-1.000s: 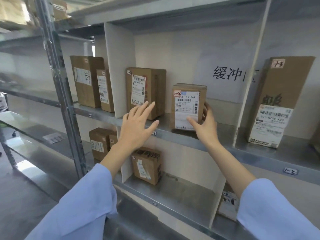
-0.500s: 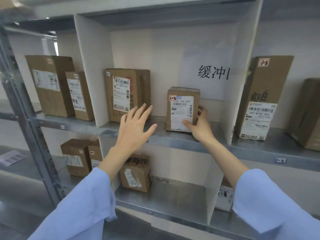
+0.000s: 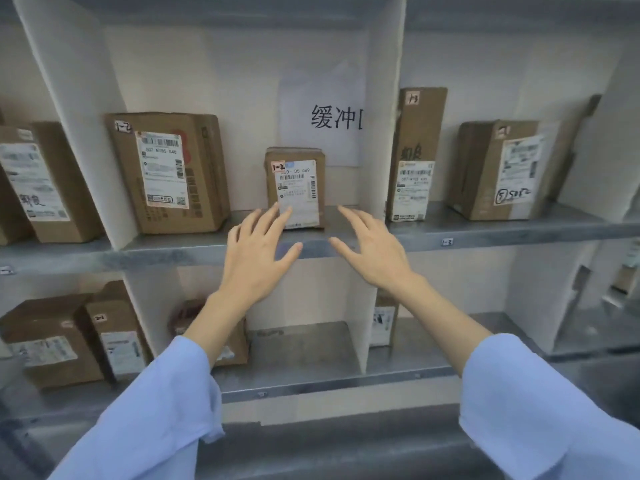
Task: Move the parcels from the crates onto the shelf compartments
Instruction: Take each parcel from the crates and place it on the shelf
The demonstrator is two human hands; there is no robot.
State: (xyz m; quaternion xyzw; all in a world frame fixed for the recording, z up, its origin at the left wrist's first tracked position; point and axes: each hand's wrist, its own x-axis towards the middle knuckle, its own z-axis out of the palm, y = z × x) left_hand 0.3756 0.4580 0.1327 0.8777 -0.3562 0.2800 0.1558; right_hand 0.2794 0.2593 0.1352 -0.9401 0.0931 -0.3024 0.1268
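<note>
The small parcel (image 3: 296, 187) I am tending stands upright in the middle compartment of the upper shelf (image 3: 485, 233). Its label faces me and is marked 1-2. It sits near the front edge, well apart from the larger parcel (image 3: 166, 173) on its left. My left hand (image 3: 254, 261) is spread with straight fingers, and its fingertips (image 3: 273, 216) overlap the box's lower left corner from my view; I cannot tell whether they touch it. My right hand (image 3: 374, 252) is likewise spread and holds nothing, hovering just right of the box with a gap between. I judge the parcel light: a compact cardboard carton, stiff enough to take a squeeze. Its top looks a little crushed, though, and the taped faces may be slick. If it needs shifting, I would take it by the two side faces, low down, because it seems to stand on a narrow base and a push on the label could tip it backwards. A paper sign (image 3: 332, 119) hangs on the far wall behind it, the white divider (image 3: 381, 116) rises close on the right, and a tall parcel (image 3: 414, 154) stands just beyond that divider. The divider is what I would mind most, since it narrows the room for my right hand.
</note>
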